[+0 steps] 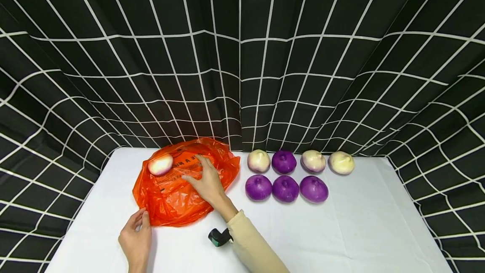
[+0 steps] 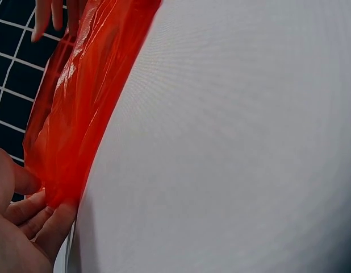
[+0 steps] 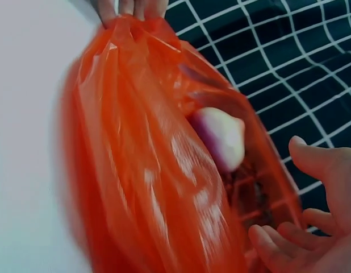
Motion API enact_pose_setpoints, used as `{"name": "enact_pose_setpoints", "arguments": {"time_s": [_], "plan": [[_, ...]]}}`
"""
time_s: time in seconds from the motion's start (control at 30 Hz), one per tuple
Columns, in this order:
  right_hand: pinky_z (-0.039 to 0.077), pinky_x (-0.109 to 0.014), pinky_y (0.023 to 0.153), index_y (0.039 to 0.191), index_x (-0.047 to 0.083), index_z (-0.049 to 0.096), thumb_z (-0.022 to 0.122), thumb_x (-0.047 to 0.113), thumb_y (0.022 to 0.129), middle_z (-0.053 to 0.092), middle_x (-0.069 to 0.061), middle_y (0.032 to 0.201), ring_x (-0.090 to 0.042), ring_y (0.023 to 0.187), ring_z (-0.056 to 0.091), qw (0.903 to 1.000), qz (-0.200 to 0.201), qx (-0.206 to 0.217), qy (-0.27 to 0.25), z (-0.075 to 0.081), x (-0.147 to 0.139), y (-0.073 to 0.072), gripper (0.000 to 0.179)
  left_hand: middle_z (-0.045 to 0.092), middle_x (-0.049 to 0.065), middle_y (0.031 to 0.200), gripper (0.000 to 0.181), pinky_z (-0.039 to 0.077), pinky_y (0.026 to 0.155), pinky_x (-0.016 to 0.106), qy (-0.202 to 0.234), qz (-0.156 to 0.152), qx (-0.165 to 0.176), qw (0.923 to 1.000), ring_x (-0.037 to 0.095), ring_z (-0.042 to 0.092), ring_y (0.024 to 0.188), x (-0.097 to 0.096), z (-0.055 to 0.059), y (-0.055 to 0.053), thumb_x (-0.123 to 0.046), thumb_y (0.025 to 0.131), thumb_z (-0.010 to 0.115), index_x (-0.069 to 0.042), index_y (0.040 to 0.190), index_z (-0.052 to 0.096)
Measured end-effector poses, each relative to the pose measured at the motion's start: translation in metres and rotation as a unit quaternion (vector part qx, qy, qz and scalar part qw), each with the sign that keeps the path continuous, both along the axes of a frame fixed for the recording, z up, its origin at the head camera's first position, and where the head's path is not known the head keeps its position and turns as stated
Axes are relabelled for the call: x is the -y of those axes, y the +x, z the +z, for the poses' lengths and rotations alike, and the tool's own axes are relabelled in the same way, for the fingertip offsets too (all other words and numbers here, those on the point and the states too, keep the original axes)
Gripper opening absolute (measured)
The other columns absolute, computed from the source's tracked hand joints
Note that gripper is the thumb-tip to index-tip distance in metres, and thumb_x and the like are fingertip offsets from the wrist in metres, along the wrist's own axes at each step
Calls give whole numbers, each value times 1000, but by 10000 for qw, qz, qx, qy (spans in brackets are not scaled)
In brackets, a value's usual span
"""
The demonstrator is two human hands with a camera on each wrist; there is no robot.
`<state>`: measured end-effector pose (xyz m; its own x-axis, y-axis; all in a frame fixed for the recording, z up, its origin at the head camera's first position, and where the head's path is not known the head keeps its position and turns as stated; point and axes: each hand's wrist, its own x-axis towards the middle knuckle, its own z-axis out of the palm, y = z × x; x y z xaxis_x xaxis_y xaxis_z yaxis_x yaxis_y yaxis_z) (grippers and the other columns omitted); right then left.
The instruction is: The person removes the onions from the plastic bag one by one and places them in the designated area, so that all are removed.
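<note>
An orange-red plastic bag (image 1: 178,197) with dark printing lies spread on the white table. At its near left corner my left hand (image 1: 136,233) pinches the edge between thumb and fingers; the left wrist view shows the gathered film (image 2: 79,131) at the fingertips. One white and purple onion (image 1: 161,165) rests at the bag's left part, and the right wrist view has this onion (image 3: 218,138) within the bag's mouth. Over the bag's right part is my right hand (image 1: 207,182), thumb and fingers spread apart, nothing between them.
Right of the bag stand two rows of onions: pale ones (image 1: 259,161) and a purple one (image 1: 284,162) behind, purple ones (image 1: 286,188) in front. A black device (image 1: 219,236) shows by the right wrist. Black gridded cloth (image 1: 242,62) rises behind the table (image 1: 363,222).
</note>
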<state>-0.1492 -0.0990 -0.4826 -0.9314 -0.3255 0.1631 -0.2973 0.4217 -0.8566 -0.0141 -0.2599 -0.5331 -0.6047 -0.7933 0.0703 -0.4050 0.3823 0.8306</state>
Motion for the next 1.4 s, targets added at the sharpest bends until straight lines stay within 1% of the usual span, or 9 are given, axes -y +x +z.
{"name": "enact_pose_setpoints", "arguments": {"time_s": [0.07,0.2,0.47,0.6,0.8,1.0,1.07,1.23,1.4], "plan": [[46,-40,99,142,3,45,78,30,84,52,-18,138,-31,119,55,9998,-24,174,4,-3,11,-2,72,70,25,102,25,37,76,25,-15,-15,20,10000,-27,36,65,1,0,0,-9,95,56,5,111,69],[47,-38,98,141,4,47,81,32,81,52,-17,138,-29,119,56,9987,-227,446,80,-4,32,-6,75,70,25,102,24,38,76,25,-45,-96,-42,9999,-28,36,65,-1,0,-1,-8,94,57,5,111,69],[46,-28,97,133,5,54,86,34,75,58,-8,126,-21,114,57,9967,-517,303,551,-18,87,-15,73,69,27,103,25,41,88,47,49,-15,124,9999,-27,33,64,0,2,-1,-8,95,56,6,112,68],[48,-25,91,125,8,56,88,38,70,59,-4,116,-17,104,59,9929,-667,183,970,-25,101,-18,71,70,26,102,24,42,85,45,6,-48,209,9998,-24,34,64,-1,2,1,-8,95,57,5,111,69],[50,-23,80,114,9,59,90,46,65,57,0,99,-16,91,62,9883,-620,-16,1392,-28,116,-22,69,72,23,98,22,39,80,31,-157,4,99,9998,-25,36,64,-1,0,2,-9,94,59,3,107,71],[52,-25,79,112,9,62,89,40,69,58,0,99,-18,90,65,9783,-663,-314,1936,-25,120,-27,60,72,22,95,20,37,80,28,-290,4,-86,9995,-27,37,65,1,0,0,-7,92,61,3,105,72],[52,-25,79,113,8,62,88,40,69,59,-1,100,-18,90,66,9765,-667,-370,2017,-24,113,-28,60,72,22,95,20,38,79,27,-325,-58,-106,9994,-26,37,65,-1,-1,-1,-6,92,61,4,105,72],[52,-24,81,116,8,61,89,38,69,61,-2,101,-18,92,66,9825,-608,-364,1722,-19,96,-28,62,71,24,98,21,37,78,27,-323,-149,-63,9993,-26,36,66,-3,1,-2,-6,93,59,5,107,70],[51,-25,82,122,10,62,90,36,68,64,-2,106,-17,93,66,9894,-573,-335,1290,-16,85,-19,66,71,24,100,22,37,79,27,-255,-131,-73,9996,-30,35,65,-2,0,0,-7,94,58,5,107,70]]}}
